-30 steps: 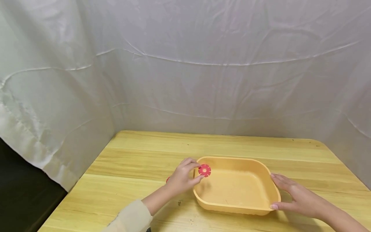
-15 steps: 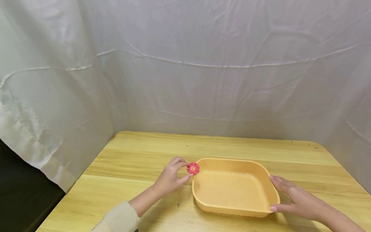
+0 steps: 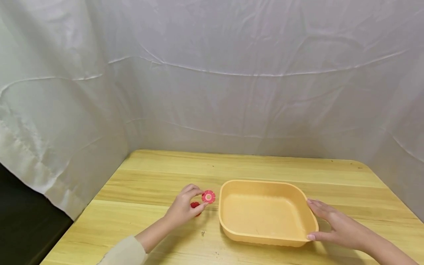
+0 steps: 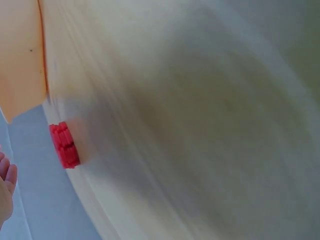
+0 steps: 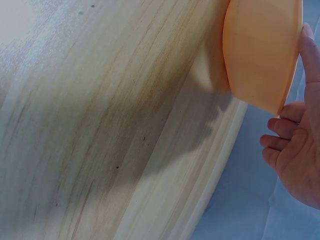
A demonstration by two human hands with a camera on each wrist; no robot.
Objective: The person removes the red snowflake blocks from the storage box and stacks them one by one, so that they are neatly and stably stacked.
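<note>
My left hand (image 3: 184,207) pinches a small pinkish-red notched disc (image 3: 208,197) with a pale centre between thumb and fingers, above the table just left of a yellow-orange plastic basin (image 3: 261,235). Behind that hand a short stack of red notched discs (image 3: 195,208) is partly hidden; the left wrist view shows the red stack (image 4: 65,145) on the wooden surface. My right hand (image 3: 338,224) rests against the basin's right end, thumb and fingers spread along the rim. In the right wrist view the right hand (image 5: 300,145) touches the basin (image 5: 262,55) at its rim.
The wooden table (image 3: 172,162) carries the basin right of centre. Pale cloth (image 3: 232,92) hangs behind and at both sides. A dark area (image 3: 23,217) lies beyond the table's left edge. Small specks mark the wood near the basin.
My left hand has drawn leftward with the pinkish-red disc, from over the basin's left rim to beside it. The red stack shows more now. My right hand keeps its place at the rim.
</note>
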